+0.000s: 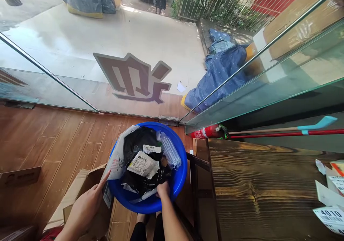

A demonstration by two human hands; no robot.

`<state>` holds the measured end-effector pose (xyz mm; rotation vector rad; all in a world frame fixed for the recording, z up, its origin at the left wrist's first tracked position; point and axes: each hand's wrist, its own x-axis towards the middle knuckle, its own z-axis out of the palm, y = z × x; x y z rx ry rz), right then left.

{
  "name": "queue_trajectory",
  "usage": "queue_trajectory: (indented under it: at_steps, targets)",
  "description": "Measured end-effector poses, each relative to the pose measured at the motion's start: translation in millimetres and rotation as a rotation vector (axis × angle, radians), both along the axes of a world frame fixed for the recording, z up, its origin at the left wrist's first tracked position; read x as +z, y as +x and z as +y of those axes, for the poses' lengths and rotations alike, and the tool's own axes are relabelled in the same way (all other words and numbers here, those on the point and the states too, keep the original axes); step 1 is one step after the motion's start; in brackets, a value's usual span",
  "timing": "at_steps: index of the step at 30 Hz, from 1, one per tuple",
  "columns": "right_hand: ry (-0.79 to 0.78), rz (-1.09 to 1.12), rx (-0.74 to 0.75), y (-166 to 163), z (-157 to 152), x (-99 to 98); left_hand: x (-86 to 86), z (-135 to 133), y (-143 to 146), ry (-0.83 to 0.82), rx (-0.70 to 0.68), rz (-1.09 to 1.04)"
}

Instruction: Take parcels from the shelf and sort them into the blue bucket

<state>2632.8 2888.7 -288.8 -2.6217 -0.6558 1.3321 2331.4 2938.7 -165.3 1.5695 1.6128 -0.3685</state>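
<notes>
Both hands (left (90, 201), right (163, 189)) at blue basin (180, 176) rim.

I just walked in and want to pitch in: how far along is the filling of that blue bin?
Done: the blue bin already holds black bags, a labelled parcel and an air cushion, heaped to the rim. In hand: the right hand grips the near rim; the left hand touches a grey mailer at the bin's edge. Left: labelled packages lie on the wooden counter.

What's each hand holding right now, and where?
Right hand grips the blue basin at its near rim. Left hand touches a grey mailer bag's edge.
</notes>
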Motion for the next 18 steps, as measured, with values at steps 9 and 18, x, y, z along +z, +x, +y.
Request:
queue_trajectory:
  at_steps: [9, 18]
  targets:
    - [0.137, -0.144, -0.253, 59, -30, 67.7, 18.1, -9, -3, -0.056, -0.018, 0.03]
    - [0.835, -0.054, -0.44, 32, -74, 192.2, 28.3, -49, -33, -0.145, -0.007, 0.074]
